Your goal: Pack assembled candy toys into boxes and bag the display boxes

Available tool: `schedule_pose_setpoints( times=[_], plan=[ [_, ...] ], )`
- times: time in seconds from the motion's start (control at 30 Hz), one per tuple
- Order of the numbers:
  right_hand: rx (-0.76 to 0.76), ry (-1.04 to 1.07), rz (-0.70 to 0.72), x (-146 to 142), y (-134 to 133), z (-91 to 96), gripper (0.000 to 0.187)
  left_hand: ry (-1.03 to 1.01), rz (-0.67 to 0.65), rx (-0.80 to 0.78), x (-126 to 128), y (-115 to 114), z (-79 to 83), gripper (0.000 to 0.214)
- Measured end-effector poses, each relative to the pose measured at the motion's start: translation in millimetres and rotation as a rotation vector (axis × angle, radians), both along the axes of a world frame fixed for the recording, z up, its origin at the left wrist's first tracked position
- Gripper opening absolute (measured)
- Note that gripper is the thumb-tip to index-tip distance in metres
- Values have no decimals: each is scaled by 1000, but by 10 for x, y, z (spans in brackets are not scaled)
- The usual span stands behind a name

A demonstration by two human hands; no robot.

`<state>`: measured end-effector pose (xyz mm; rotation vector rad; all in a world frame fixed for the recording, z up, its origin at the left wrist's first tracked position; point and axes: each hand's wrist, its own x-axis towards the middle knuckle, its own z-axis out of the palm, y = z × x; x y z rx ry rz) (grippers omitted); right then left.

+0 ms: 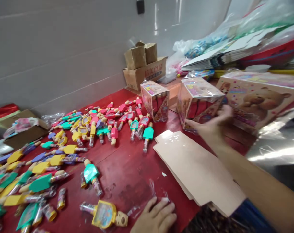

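My right hand [210,123] reaches across a stack of flat tan card blanks [197,171] and grips the lower right side of a clear-wrapped printed box [197,100]. Beside that box, a larger teddy-bear carton [258,100] lies tilted. My left hand [154,216] rests at the bottom edge of the view, fingers apart, on a clear plastic film [143,197]. Just left of it lies a yellow-framed toy tube [104,213]. Several similar toy tubes with coloured tops [100,126] spread over the red table [127,168].
A smaller wrapped box [155,100] stands beyond the toys. Brown cartons [142,68] sit against the grey wall [64,48]. Printed sheets [222,51] and plastic bags [258,19] pile up at the back right. A silver foil sheet [278,145] lies at the right, an open cardboard box [22,132] at the left.
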<state>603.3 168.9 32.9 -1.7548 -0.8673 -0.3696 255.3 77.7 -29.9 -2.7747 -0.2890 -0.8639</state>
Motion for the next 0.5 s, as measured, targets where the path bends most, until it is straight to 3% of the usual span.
schedule_pose_setpoints(
  times=[0.1,0.23,0.37,0.5],
  plan=[
    [-47,90,-91,-157,376,-67,121,51,-34,19,-21,29,48,40],
    [-78,219,-152,112,503,-112,118,71,-47,15,-40,45,95,39],
    [-110,208,-168,309,427,-98,111,77,-44,-11,-42,25,104,42],
    [-112,165,-181,355,66,-22,101,-29,-27,-6,-15,2,-57,38]
  ],
)
